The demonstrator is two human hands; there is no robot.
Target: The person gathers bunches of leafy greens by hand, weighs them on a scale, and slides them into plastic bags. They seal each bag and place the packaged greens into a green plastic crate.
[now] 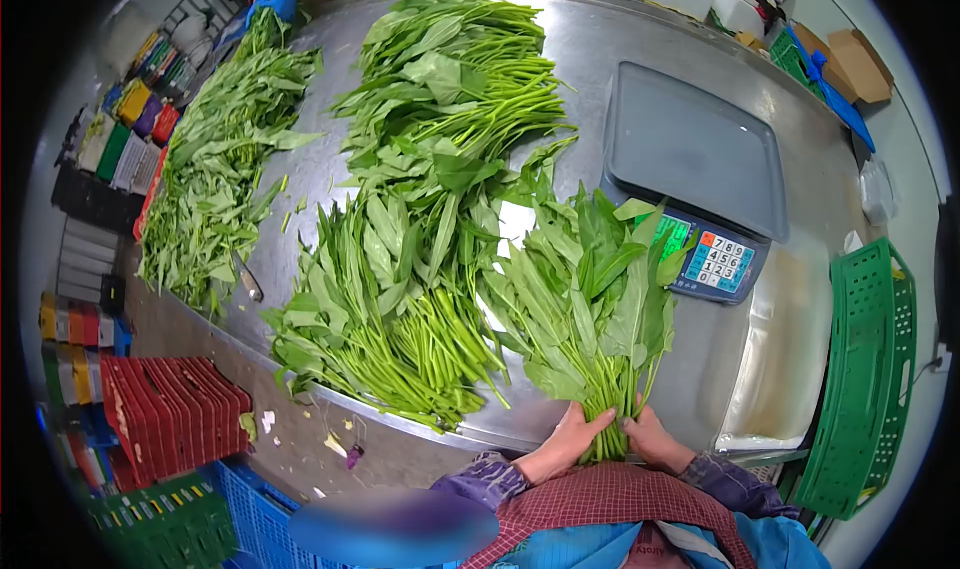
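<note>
My left hand (568,443) and my right hand (652,437) are both closed round the stems of a bunch of leafy greens (590,314), close to my body at the table's front edge. The leaves look like water spinach and fan out away from me, partly covering the display of a digital scale (695,139). Left of the bunch lies a pile of the same greens (400,329), stems toward me. Farther back is another pile (460,79), its stems pointing right.
On the metal table's (300,154) left side lie more greens (215,169) and a knife (247,277). A co-worker's blue-gloved hand (284,6) touches their far end. Clear plastic sheets (775,369) and a green crate (862,379) are at right. Red crates (175,409) stand lower left.
</note>
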